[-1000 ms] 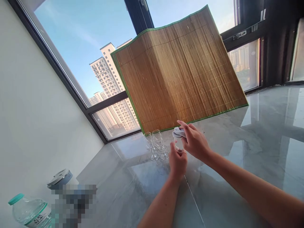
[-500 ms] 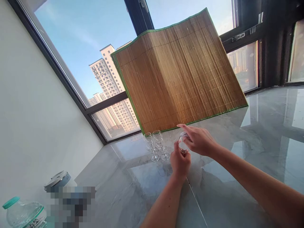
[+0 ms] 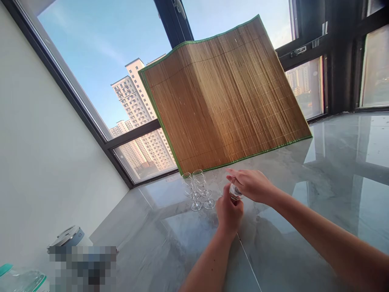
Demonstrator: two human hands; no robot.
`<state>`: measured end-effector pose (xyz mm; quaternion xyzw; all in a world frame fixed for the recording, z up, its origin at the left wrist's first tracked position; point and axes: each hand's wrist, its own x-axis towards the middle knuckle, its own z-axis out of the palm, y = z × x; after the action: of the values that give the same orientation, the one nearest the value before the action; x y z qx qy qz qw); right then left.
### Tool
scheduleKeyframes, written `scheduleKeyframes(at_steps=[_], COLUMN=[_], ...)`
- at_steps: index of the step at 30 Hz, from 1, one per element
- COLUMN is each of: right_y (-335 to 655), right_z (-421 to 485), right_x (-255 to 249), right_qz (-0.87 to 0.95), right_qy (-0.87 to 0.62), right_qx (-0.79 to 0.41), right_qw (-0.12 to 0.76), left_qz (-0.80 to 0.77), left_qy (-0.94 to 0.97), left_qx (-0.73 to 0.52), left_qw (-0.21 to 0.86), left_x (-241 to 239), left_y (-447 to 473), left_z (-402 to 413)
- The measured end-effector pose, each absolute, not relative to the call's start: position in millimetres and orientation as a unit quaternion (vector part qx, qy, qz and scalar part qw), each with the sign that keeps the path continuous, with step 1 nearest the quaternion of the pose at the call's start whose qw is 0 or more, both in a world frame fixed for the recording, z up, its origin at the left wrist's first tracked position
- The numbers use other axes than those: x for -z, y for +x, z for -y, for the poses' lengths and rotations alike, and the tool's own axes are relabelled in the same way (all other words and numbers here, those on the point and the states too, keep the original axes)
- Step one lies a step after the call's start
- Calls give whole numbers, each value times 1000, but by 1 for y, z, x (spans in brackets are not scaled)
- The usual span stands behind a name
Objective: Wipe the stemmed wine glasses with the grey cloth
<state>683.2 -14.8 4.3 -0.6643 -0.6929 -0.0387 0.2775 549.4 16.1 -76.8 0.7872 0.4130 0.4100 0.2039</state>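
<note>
My left hand (image 3: pixel 229 209) has its fingers wrapped round a small clear glass object (image 3: pixel 236 191), round in outline and shiny. My right hand (image 3: pixel 254 185) reaches over it from the right, with its fingers on the far and upper side of the glass. Between them the two hands cover most of the object, so its full shape is hidden. Just left of my hands, several small clear stemmed glasses (image 3: pixel 199 186) stand upright close together on the glossy grey marble-look surface (image 3: pixel 188 235).
Behind the glasses a bamboo mat (image 3: pixel 225 97) with green edging leans against the dark window frame (image 3: pixel 173 22). At lower left are a white and blue lidded container (image 3: pixel 71 236), a blurred-out patch and part of a clear bottle (image 3: pixel 22 280) with a green cap. A white wall rises on the left.
My right hand has closed in over the glass object, its fingers now covering more of it. The whole view has shifted slightly, leaving less of the bottle in sight.
</note>
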Motion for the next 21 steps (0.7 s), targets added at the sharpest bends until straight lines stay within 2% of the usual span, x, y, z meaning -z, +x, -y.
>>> scheduleKeyframes(at_steps=[7, 12, 15, 21], right_y=[685, 684, 683, 685], right_z=[14, 13, 10, 1], right_x=[-4, -2, 2, 9], right_qz=[683, 667, 636, 474], right_qy=[-663, -649, -635, -554], right_qx=[46, 41, 20, -24], right_qw=[302, 364, 439, 684], left_qz=[-422, -419, -405, -370], left_qy=[812, 801, 789, 766], left_qx=[-366, -388, -415, -453], left_qw=[170, 178, 205, 265], left_x=[71, 72, 74, 77], left_y=[549, 550, 551, 552], left_z=[-14, -13, -15, -16])
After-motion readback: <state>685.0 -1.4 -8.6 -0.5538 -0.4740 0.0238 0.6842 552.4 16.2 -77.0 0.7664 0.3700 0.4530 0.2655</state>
